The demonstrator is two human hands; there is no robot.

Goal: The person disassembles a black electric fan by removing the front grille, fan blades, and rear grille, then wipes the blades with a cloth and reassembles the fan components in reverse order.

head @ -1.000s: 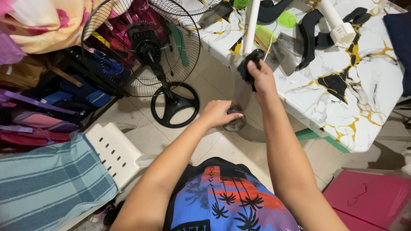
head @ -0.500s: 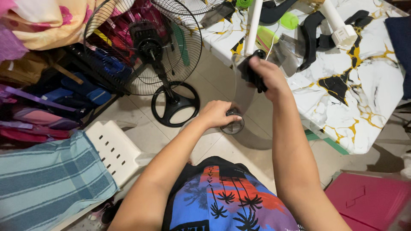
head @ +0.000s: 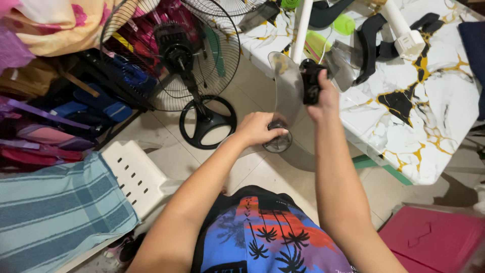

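Cluttered floor tiles run below you, with a standing fan at the left, a white stool near your knee and a marble-patterned table at the right. Your left hand curls its fingers around the hub of a clear fan blade, held over the floor by the table edge. Your right hand wraps shut on a black part above it. Keep the hub steady and the blade's thin edge unsqueezed. Both forearms reach forward, right wrist raised higher.
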